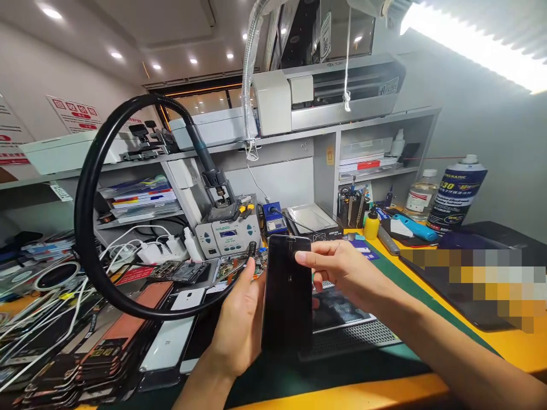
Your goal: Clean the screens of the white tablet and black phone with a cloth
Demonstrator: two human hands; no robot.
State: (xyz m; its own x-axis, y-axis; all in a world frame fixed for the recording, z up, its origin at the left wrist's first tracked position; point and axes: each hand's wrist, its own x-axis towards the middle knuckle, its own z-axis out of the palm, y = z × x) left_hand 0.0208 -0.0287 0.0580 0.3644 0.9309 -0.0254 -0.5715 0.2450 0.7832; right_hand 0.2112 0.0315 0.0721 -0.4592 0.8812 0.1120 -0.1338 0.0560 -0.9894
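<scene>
A black smartphone (288,307) stands nearly upright above the bench, its dark glossy face towards me. My left hand (237,319) grips it along the left edge, thumb up the side and palm behind. At the upper right corner my right hand (337,263) pinches the phone, one digit on the front near the top and other fingers curled at its right edge. Whether a thin film or small part sits between those fingers, I cannot tell. Behind the phone, a tablet-like panel (342,310) lies on a perforated grey plate (363,336) on the green mat (427,347).
A thick black hose (83,188) loops at left from the soldering station (228,233). Stacked phone parts (115,341) and a white phone (173,336) lie left. At right stand a spray can (457,196), a clear bottle (421,196) and a yellow bottle (371,225). A lamp (474,45) hangs above.
</scene>
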